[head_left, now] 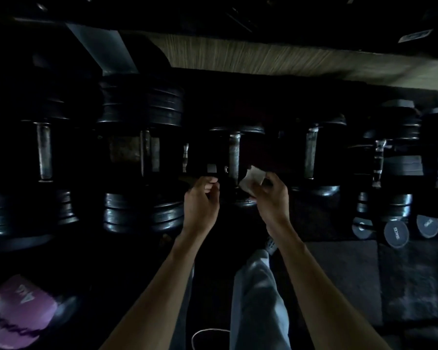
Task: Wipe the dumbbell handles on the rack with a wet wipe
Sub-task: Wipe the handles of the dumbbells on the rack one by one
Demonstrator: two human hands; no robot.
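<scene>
Pale, crumpled wet wipe (253, 178) is pinched in the fingers of the right hand (269, 198), just beside the lower end of the centre dumbbell handle (234, 154) on the dark rack (268, 147). Left hand (201, 198) is extended alongside, fingers curled narrow; whether they grip anything cannot be told. A dumbbell end cap (396, 234) at lower right reads "5KGS". A pink weight (18, 310) carries writing, only partly legible.

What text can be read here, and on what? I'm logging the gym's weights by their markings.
"5KGS", seen rotated, on the round dumbbell end cap.
The cap to its right has similar print, too blurred to read.
White lettering on the purple object: too blurred and tilted to read.
</scene>
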